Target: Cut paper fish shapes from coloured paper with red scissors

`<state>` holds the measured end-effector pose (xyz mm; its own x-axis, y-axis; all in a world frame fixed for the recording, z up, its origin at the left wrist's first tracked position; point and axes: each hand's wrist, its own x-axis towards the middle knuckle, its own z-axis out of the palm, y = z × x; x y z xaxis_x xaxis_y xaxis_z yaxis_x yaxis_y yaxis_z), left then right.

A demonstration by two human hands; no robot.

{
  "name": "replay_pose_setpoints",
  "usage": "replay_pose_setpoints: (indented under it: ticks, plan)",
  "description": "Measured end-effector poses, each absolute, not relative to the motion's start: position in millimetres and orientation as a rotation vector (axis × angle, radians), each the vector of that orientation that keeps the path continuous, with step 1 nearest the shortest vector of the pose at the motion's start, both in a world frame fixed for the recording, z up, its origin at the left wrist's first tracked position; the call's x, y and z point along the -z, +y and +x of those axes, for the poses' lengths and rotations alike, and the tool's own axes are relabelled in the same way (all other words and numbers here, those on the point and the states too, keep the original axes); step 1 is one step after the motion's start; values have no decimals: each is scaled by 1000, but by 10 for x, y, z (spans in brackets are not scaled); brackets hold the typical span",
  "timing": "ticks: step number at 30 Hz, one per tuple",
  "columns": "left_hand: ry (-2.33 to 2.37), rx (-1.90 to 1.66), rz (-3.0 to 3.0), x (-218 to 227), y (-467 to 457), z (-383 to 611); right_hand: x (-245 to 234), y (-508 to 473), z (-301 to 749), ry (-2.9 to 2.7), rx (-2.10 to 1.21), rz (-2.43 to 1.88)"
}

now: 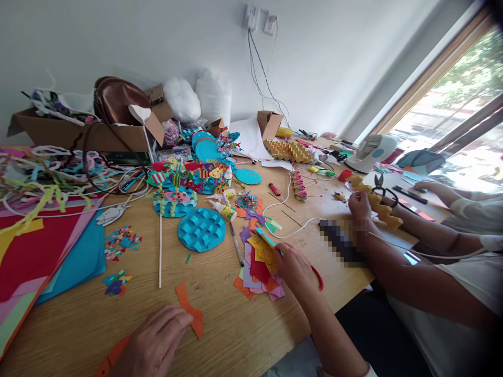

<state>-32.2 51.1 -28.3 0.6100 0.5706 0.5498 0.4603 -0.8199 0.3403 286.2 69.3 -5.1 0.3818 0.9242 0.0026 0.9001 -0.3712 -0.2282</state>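
My left hand (155, 337) is low at the front of the table, fingers together, with the fingertips at a curved orange paper piece (191, 311). Another orange paper piece (113, 357) shows partly from under that hand. My right hand (296, 267) is closed around the middle of red-handled scissors (319, 278); the red loop sticks out on the right and a narrow blue-looking part points up left. Beneath lies a pile of paper scraps (259, 269) in yellow, red, purple and orange. A pen (237, 244) lies left of the pile, near a round blue woven paper piece (201, 229).
Coloured paper sheets (80, 262) and pipe cleaners (43, 178) cover the left side. Confetti (121, 241), a wooden stick (160, 251) and glue bottles (223, 209) lie mid-table. At right, a co-worker's hands (359, 207) hold a yellow egg-carton strip (387, 214). A white cable (288, 238) crosses the table.
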Motion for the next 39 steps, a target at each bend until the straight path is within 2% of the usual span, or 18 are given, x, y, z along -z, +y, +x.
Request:
replay_pose_setpoints:
  ticks: [10, 19, 23, 28, 35, 39]
  plan:
    - [941, -1166, 2414, 140, 513, -254, -37, 629, 3084, -1243, -186, -1964]
    - [1193, -971, 1253, -129, 448, -345, -249, 500, 2709, -1243, -347, -1573]
    - [1030, -827, 1015, -279, 378, -162, -410, 411, 2228, -1474, -193, -1427]
    - [830, -904, 784, -197, 278, 56, -309, 350, 1563, -1968, 56, -1233]
    - [874, -1101, 458, -174, 330, -138, -235, 274, 1321, -2256, -251, -1085]
    - [951, -1287, 440, -249, 455, -406, -139, 250, 1430, -2175, -356, -1376]
